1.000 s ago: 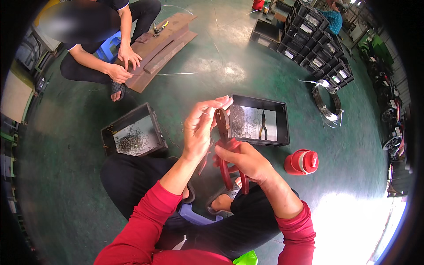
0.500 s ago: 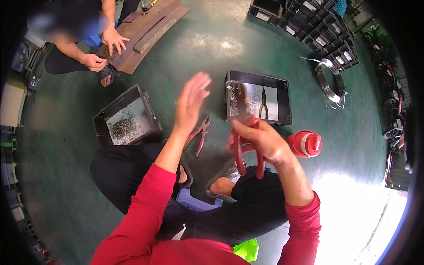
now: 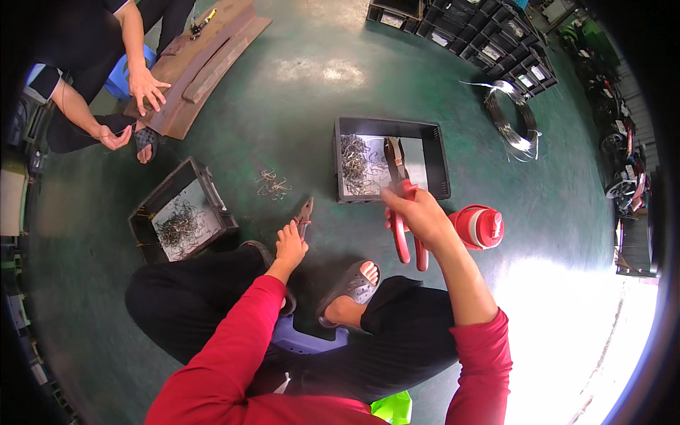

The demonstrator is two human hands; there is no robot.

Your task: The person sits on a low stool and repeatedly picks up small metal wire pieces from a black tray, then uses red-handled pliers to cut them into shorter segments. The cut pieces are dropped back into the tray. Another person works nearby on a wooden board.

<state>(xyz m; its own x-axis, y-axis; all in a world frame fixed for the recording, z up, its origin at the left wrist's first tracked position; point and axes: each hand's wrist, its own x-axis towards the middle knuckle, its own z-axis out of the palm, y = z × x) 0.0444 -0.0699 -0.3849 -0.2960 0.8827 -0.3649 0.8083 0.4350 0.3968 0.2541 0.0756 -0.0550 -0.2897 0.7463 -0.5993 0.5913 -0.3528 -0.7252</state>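
My left hand (image 3: 289, 244) is closed on a pair of combination pliers (image 3: 305, 210), whose jaws point away from me, low over the green floor. In my right hand (image 3: 423, 221) is a larger pair of red-handled pliers (image 3: 404, 187), handles spread apart, jaws over the right black crate (image 3: 444, 166). That crate holds many bent wire hooks (image 3: 355, 164) on a pale lining. A small cluster of wire hooks (image 3: 273, 185) lies on the floor beyond my left hand. More wire hooks (image 3: 180, 228) fill part of the left black crate (image 3: 207, 185).
A red jug (image 3: 480, 227) stands right of my right hand. Farther right lies a coil of wire (image 3: 511, 120) before stacked black crates (image 3: 489, 39). At far left, another person's hand (image 3: 147, 91) rests on a brown slab (image 3: 205, 78); their other hand (image 3: 113, 137) holds thin wire.
My left hand has dropped from an open, raised position and grasped the combination pliers off the floor. The wire hooks behind it now show. My right hand still holds its pliers; the view has shifted.
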